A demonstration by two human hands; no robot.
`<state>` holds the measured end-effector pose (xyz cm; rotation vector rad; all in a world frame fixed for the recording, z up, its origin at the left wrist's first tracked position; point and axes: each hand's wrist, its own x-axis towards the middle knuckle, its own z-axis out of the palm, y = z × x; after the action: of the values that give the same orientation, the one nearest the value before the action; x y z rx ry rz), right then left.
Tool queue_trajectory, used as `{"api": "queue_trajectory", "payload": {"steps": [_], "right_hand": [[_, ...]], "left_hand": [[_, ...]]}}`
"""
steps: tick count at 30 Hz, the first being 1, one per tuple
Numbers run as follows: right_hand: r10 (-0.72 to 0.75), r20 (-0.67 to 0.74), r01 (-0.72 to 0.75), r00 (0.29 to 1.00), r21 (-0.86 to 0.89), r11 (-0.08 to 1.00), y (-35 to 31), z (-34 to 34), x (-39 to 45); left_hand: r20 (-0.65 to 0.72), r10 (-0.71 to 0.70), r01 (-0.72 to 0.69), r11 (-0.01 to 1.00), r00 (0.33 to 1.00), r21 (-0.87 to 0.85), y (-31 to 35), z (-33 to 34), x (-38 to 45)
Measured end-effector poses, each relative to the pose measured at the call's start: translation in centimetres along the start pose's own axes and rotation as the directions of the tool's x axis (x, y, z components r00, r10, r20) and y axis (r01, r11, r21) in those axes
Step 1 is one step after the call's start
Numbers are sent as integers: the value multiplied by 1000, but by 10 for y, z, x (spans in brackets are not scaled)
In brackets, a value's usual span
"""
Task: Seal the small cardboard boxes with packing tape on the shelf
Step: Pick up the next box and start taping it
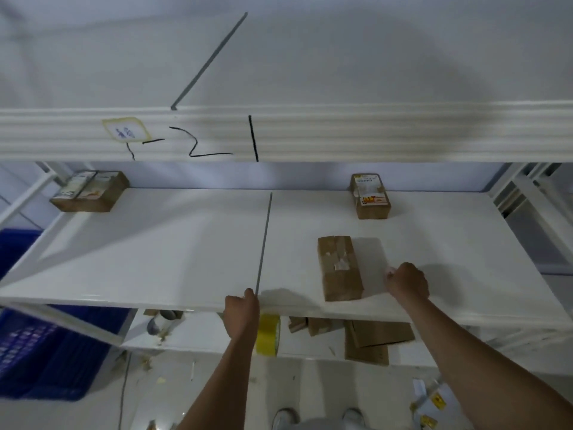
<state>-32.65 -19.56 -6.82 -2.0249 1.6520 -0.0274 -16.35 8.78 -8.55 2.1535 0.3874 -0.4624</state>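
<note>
Taped cardboard box point(339, 268) on white shelf point(155, 243), 2 hands nearby

Stockroom, white metal shelving point(186, 243), cardboard parcels point(339, 268)

White metal shelf point(155, 259) with three cardboard boxes.
One taped box point(339, 268) lies near the front; two labelled boxes point(90, 192) point(370, 195) sit at the back corners.

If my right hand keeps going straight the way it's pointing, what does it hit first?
Probably the nearest cardboard box. The right hand points left across the shelf, just right of that box. Depth is hard to judge, so it might pass in front.
</note>
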Motion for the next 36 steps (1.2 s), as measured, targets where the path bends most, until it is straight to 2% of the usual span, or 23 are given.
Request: {"api": "queue_trajectory", "payload": {"steps": [6,9,11,13,16,21,26,31,36], "right_hand": [[123,31,-127,992,214,969,-8,-3,7],[84,-7,-80,996,267,961,-12,-1,4],[84,-65,-60,994,299,952,-13,0,-2],[100,-122,-49,988,365,930,-16,-2,-7],[61,-146,7,987,423,906,-34,-9,-18],[-163,-134,206,978,447,870,-71,-4,-41],[-341,-114,351,933,491,797,-95,9,-73],[-393,-46,373,918,434,820,-103,26,-88],[-438,-38,428,898,306,850,-111,31,-105]], "left_hand": [[79,-65,67,998,995,-22,-24,-14,2],[188,-168,186,979,968,-81,-36,-23,16],[369,-215,267,959,904,-95,-43,-26,22],[551,-226,304,951,803,-53,-50,-27,23],[674,-210,308,951,708,-26,-56,-26,21],[685,-161,221,975,711,0,-60,-19,29],[689,-100,200,978,718,-67,-60,-14,33],[684,-101,202,977,723,-69,-61,-12,33],[667,-113,184,982,736,-36,-60,-11,30]]}}
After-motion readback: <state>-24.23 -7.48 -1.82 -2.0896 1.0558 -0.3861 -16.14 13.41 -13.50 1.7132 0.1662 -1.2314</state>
